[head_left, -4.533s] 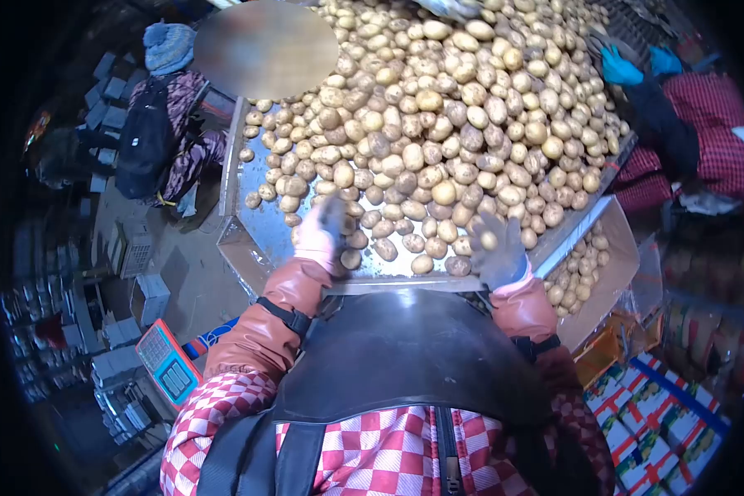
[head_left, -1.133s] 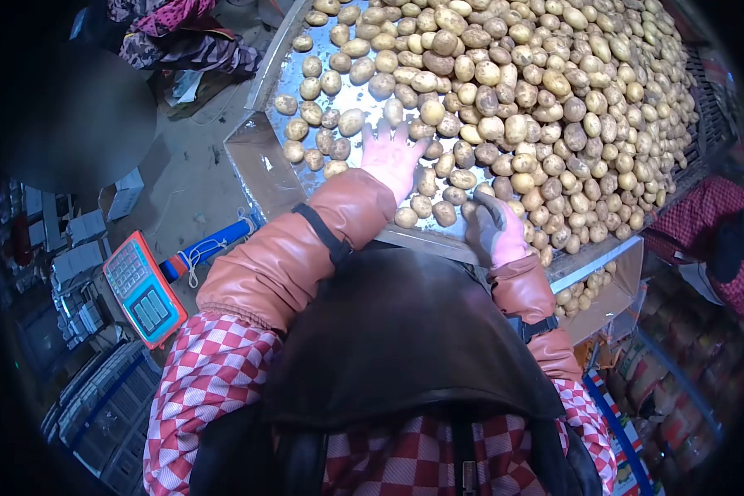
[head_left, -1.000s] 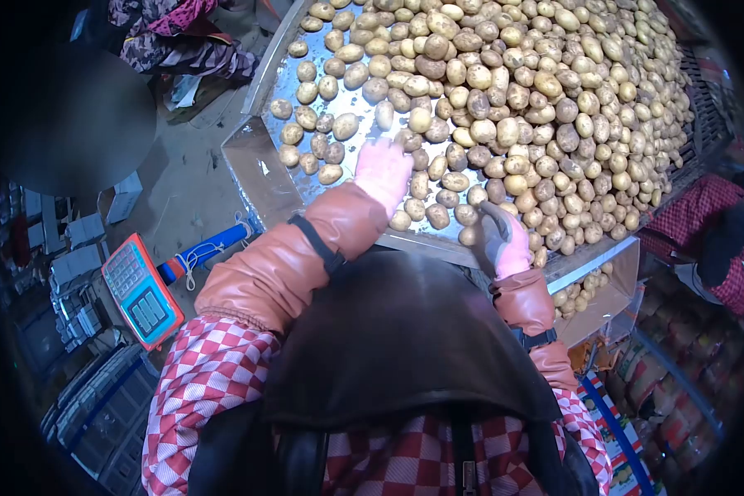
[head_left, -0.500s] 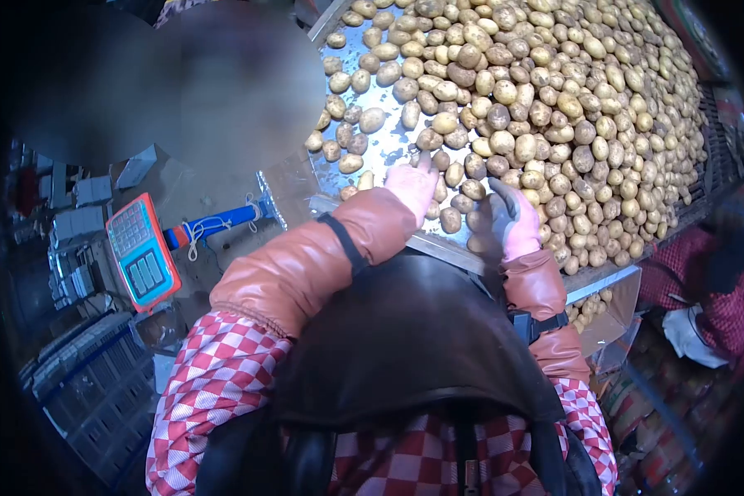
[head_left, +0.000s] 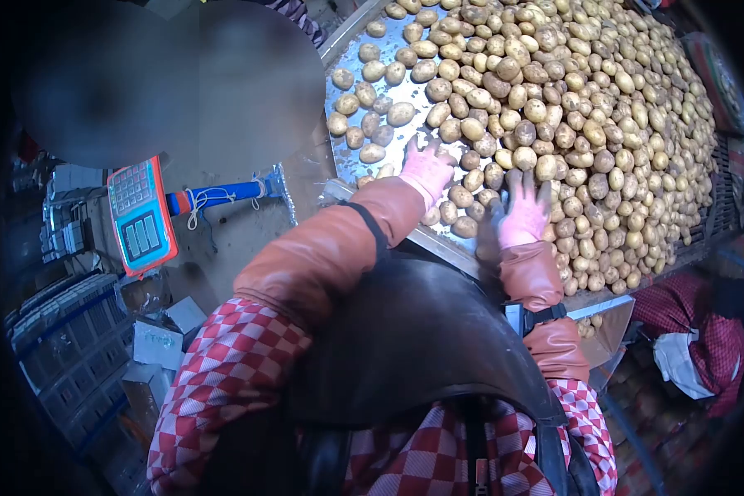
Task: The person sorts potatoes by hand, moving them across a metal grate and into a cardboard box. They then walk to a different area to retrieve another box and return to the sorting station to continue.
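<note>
A large heap of potatoes (head_left: 587, 132) covers most of a metal sorting table (head_left: 426, 107). My left hand (head_left: 428, 169), in a pink glove with dirty grey fingertips, is over the bare metal at the heap's left edge. Its fingers are spread, with loose potatoes close beside them. My right hand (head_left: 525, 213), gloved the same way, lies against the near side of the heap. The fingers point away from me and are apart, touching potatoes; I see none gripped. A few potatoes (head_left: 463, 211) sit between both hands near the front rim.
Left of the table stands a scale display (head_left: 142, 217) with an orange-red frame on a blue post (head_left: 223, 193). Boxes (head_left: 157, 343) and stacked crates (head_left: 70, 347) are at lower left. A cardboard box (head_left: 608, 335) with potatoes sits below the rim. Another person (head_left: 703, 331) is at right.
My right hand has turned and stretched its fingers forward onto the heap. My left hand has opened out, fingers spreading over the metal. The whole view has shifted slightly.
</note>
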Available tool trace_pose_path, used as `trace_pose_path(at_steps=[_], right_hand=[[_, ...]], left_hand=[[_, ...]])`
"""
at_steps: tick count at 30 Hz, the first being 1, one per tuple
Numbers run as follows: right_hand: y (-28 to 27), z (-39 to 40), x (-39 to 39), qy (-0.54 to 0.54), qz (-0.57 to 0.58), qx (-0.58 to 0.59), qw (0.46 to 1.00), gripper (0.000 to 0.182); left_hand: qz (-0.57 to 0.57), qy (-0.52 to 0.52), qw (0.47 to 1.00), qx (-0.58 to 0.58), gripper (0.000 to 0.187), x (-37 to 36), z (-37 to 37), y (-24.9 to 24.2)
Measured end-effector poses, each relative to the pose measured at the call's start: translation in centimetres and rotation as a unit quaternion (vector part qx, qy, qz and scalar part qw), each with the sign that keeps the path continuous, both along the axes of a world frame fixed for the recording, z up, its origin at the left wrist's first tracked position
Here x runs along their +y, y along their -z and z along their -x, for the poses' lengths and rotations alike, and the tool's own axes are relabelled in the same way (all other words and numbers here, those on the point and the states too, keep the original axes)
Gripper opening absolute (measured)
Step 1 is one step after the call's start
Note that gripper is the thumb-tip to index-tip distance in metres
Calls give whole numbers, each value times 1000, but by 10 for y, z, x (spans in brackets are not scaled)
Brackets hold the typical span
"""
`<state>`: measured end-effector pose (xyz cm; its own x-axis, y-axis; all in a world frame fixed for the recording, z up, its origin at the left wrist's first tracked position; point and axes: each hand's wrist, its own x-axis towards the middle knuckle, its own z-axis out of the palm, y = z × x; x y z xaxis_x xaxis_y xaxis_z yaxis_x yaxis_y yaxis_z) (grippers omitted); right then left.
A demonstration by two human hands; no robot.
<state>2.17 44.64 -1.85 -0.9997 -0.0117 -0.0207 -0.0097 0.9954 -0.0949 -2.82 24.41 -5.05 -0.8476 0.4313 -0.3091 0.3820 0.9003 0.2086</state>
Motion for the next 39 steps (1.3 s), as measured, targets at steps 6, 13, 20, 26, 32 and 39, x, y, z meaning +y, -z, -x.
trace_pose_path(at_steps=[6, 13, 20, 26, 32, 39], right_hand=[[11, -12, -9, -103, 43, -36, 993, 62], [34, 0, -26, -64, 7, -38, 997, 55], [30, 39, -61, -174, 145, -125, 966, 54], [20, 10, -19, -136, 379, 12, 915, 36], [-10, -56, 33, 63, 305, 65, 948, 37], [2, -51, -7, -66, 329, -43, 941, 38]], left_hand=[[-398, -208, 888, 101, 32, -109, -48, -62], [161, -551, 818, 37, 61, -299, -165, 1], [-107, -264, 939, 194, 30, -186, -49, 2], [-82, 41, 988, 126, 64, -91, 18, -5], [-84, -234, 957, 151, 33, -90, -10, 0], [-47, 118, 976, 179, 42, -54, 51, -9]])
